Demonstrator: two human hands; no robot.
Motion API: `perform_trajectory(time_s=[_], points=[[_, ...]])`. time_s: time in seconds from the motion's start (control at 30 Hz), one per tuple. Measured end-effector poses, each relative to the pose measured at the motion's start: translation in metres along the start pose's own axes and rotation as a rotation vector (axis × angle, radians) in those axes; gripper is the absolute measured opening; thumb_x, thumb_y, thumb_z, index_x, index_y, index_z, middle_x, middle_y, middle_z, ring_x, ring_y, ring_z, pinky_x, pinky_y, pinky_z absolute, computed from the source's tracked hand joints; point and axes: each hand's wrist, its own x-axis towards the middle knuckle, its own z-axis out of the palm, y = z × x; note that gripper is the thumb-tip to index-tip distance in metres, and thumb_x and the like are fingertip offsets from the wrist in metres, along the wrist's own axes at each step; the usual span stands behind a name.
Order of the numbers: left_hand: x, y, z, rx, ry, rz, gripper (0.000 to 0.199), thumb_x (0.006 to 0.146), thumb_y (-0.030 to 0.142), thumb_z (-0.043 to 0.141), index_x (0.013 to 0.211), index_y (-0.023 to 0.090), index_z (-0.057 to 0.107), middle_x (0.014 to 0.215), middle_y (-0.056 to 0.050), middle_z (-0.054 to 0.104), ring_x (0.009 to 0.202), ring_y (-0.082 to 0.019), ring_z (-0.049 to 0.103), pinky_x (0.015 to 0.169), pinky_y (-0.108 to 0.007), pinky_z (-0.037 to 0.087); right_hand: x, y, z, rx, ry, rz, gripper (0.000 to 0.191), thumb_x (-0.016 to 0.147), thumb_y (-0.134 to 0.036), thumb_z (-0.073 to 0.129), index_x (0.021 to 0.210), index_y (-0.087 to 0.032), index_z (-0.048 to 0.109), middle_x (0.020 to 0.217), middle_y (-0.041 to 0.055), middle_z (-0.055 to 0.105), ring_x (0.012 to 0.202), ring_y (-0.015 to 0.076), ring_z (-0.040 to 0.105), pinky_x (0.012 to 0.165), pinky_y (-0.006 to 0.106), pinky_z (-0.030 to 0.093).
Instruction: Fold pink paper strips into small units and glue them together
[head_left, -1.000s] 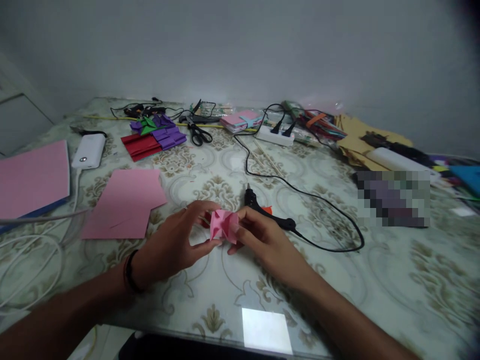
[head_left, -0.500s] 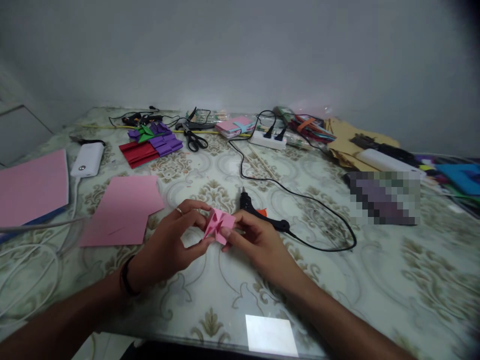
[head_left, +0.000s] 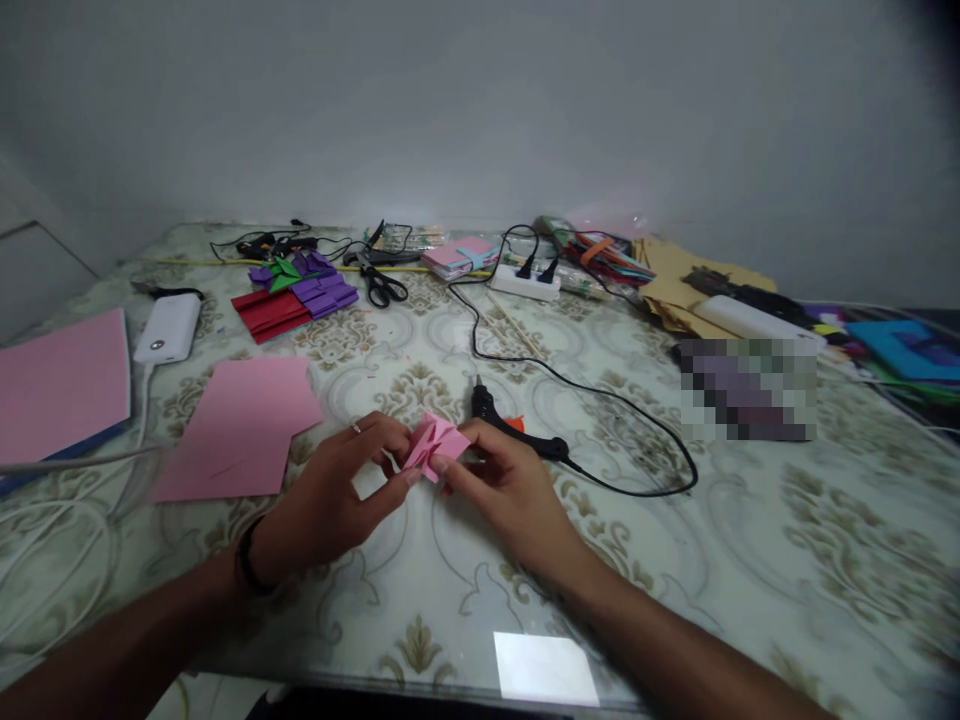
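Note:
A small folded pink paper piece (head_left: 435, 442) with several pointed flaps is held above the table, between both hands. My left hand (head_left: 334, 487) pinches its left side with thumb and fingers; a ring and a dark wristband show on it. On the other side my right hand (head_left: 517, 490) grips the paper, its thumb pressed on the front flap. Just behind the right hand lies a black hot glue gun (head_left: 517, 425) with an orange trigger, its nozzle pointing away. To the left, a pink paper sheet (head_left: 236, 430) with a cut-out corner rests flat.
Farther back lie red folded paper (head_left: 266, 314), purple folded paper (head_left: 324, 290), scissors (head_left: 384, 288) and a white power strip (head_left: 525, 282). The glue gun's black cord (head_left: 600, 390) loops rightward. At left are a white power bank (head_left: 169, 327) and a pink paper stack (head_left: 64, 385).
The folded pink paper has been tilted and its flaps look pressed closer together between my fingers. The whole view has shifted slightly; the things on the table stay put.

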Motion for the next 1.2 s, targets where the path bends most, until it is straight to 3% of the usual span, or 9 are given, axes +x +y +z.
perform_trajectory(time_s=[0.17,0.4,0.67,0.8,0.9,1.0,1.2], points=[[0.0005,-0.0016,-0.0008,0.026,0.029,-0.015,0.007,0.097,0.018,0.063,0.091,0.021,0.061,0.094,-0.001,0.071,0.088,-0.015,0.068,0.079,-0.028,0.054,-0.0005,-0.0044,-0.0012,-0.034,-0.037,-0.073,0.042,0.099,-0.054,0.062,0.078,-0.020,0.072,0.086,0.0043,0.065,0.069,0.0146,0.062,0.062,0.025,0.054],[0.0012,-0.0029,-0.0010,0.016,0.009,-0.090,0.004,0.094,0.022,0.066,0.091,0.020,0.066,0.085,0.001,0.072,0.076,-0.013,0.069,0.071,-0.026,0.054,-0.0014,-0.0022,-0.0023,-0.076,-0.006,-0.077,0.039,0.093,-0.056,0.070,0.077,-0.020,0.073,0.081,0.0045,0.066,0.069,0.0166,0.061,0.060,0.027,0.051],[0.0010,-0.0022,0.0010,-0.027,0.001,-0.124,0.010,0.091,0.024,0.072,0.095,0.021,0.064,0.086,0.002,0.074,0.074,-0.013,0.070,0.070,-0.025,0.056,-0.0035,0.0008,0.0010,-0.084,0.053,-0.034,0.042,0.087,-0.050,0.077,0.068,-0.021,0.053,0.071,0.0002,0.059,0.064,0.0151,0.056,0.057,0.027,0.046],[0.0013,0.0000,0.0024,-0.133,0.034,-0.142,0.018,0.090,0.020,0.071,0.106,0.022,0.062,0.090,0.001,0.075,0.080,-0.013,0.073,0.073,-0.024,0.060,-0.0057,0.0013,0.0039,-0.006,0.085,-0.023,0.039,0.083,-0.046,0.083,0.076,-0.023,0.052,0.072,-0.0025,0.058,0.062,0.0138,0.056,0.058,0.026,0.047],[0.0018,0.0001,0.0019,-0.146,-0.006,-0.151,0.015,0.093,0.019,0.068,0.107,0.022,0.064,0.090,0.001,0.076,0.082,-0.013,0.074,0.076,-0.024,0.061,-0.0069,0.0014,0.0062,0.138,0.127,-0.045,0.040,0.080,-0.041,0.085,0.092,-0.026,0.051,0.076,-0.0056,0.055,0.063,0.0127,0.056,0.059,0.026,0.049],[0.0025,-0.0017,0.0004,-0.201,-0.037,-0.173,0.013,0.093,0.021,0.068,0.105,0.021,0.066,0.093,0.000,0.077,0.084,-0.014,0.074,0.077,-0.025,0.061,-0.0062,0.0009,0.0063,0.168,0.072,-0.023,0.037,0.081,-0.038,0.086,0.101,-0.026,0.057,0.079,-0.0042,0.061,0.067,0.0136,0.058,0.061,0.025,0.050],[0.0034,-0.0067,-0.0021,-0.284,-0.166,-0.292,0.016,0.094,0.033,0.068,0.100,0.019,0.071,0.095,-0.003,0.075,0.086,-0.017,0.071,0.078,-0.027,0.058,-0.0034,0.0018,0.0038,0.157,-0.055,0.052,0.031,0.079,-0.042,0.087,0.089,-0.020,0.068,0.077,-0.0017,0.066,0.064,0.0126,0.059,0.060,0.025,0.050]])
